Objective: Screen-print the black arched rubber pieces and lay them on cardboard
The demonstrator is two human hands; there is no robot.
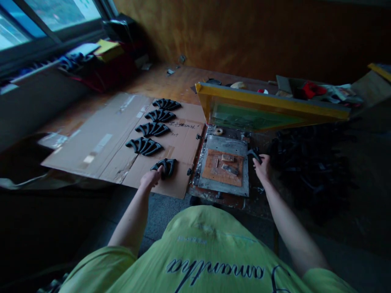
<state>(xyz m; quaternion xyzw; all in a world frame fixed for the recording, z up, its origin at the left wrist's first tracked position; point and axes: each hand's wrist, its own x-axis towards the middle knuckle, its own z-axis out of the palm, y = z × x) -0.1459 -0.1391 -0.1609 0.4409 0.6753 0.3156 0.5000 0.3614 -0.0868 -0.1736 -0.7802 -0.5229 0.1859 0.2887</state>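
My left hand (151, 179) is at the near edge of a cardboard sheet, its fingers closed on a black curved handle-like piece. That piece lies against others of its kind in a small fanned group (168, 167). Beyond it on the cardboard, several similar fanned rows (145, 146) run away from me. My right hand (262, 167) pinches another black curved piece (254, 155) just past the right edge of a grey metal plate (206, 175). A brown board (209, 169) with small worn blocks (229, 169) sits on that plate.
A yellow-edged screen frame (271, 101) stands tilted up behind the plate. A dark heap of pieces (311, 167) is at the right. The cardboard sheet (91, 138) covers the table's left part. A tape roll (218, 131) lies behind the plate, and a box (285, 86) stands farther back.
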